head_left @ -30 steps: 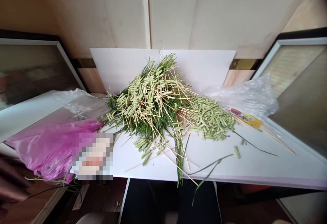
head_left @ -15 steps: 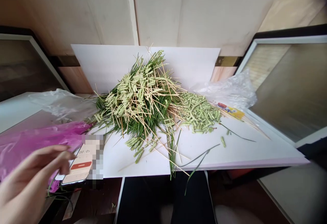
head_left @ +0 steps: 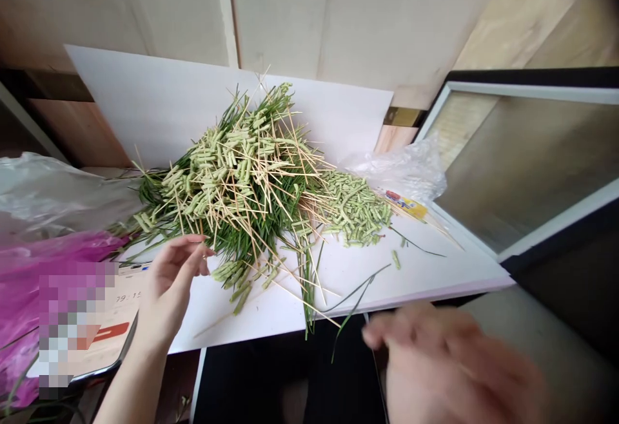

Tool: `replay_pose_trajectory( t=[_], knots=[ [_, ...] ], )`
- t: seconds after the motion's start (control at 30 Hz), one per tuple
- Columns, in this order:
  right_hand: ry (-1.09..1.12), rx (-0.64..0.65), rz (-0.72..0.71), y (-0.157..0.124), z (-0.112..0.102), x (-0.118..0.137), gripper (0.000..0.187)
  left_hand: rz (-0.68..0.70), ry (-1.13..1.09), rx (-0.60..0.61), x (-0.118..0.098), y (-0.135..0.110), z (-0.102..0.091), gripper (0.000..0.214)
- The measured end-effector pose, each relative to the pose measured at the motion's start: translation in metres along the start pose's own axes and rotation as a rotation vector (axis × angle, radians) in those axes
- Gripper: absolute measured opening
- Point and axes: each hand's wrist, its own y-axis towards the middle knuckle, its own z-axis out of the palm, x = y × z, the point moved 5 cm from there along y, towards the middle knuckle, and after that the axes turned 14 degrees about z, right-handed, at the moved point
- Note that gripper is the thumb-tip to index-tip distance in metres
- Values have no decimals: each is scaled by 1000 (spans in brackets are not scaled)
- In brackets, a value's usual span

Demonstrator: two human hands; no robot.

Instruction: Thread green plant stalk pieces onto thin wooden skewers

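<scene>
pale wood panels at the back, with a white board (head_left: 435, 269) as the worktop. i'm placing everything off the big heap of skewered greens (head_left: 242, 173) in the middle.

far left of the heap sits a pink plastic bag (head_left: 19, 282). a phone (head_left: 116, 334) lies near-left of the heap and looks to hang partly over the board's edge. left hand (head_left: 171, 279) is at the heap's near-left edge, fingers spread, holding nothing, fingertips right by the skewer tips. right of the heap is a smaller pile of loose cut stems (head_left: 358, 208), touching it, and past that a packet of skewers (head_left: 406, 203) under clear plastic. right hand (head_left: 449, 366) is near-right of the heap, below the board's edge. it's too blurred to tell if it's open or closed.

what i'd worry about: the sticks poke out of the heap every which way, so a bare hand going in could catch a point. it's also tangled, so tugging one skewer might drag others and roll loose stems off the near edge. and that phone looks one elbow bump from the floor.
</scene>
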Motion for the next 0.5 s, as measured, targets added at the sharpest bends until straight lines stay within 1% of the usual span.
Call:
replay_pose_trajectory(
  t=[0.03,0.07,0.1,0.17,0.2,0.27,0.33,0.4,0.5],
  knots=[
    [101,-119,44,15,1,-15,20,1,8,-14,3,2,-2,26],
    [123,-278,180,32,-2,-40,13,-4,15,-23,7,3,-4,27],
    [-1,-272,244,52,2,-64,11,-12,23,-29,10,3,-7,28],
    [-139,-261,336,93,-4,-124,14,-32,34,-39,13,3,-13,29],
    [-209,-238,388,112,-10,-156,15,-44,38,-42,13,3,-16,29],
    [-368,-152,490,147,-26,-216,16,-61,45,-59,12,2,-21,27],
    [-525,-57,577,174,-40,-264,17,-78,52,-66,9,1,-26,24],
    [-657,32,658,192,-48,-298,16,-90,66,-78,8,1,-30,24],
    [-811,122,746,207,-43,-330,18,-101,113,-86,11,1,-39,27]
  ],
)
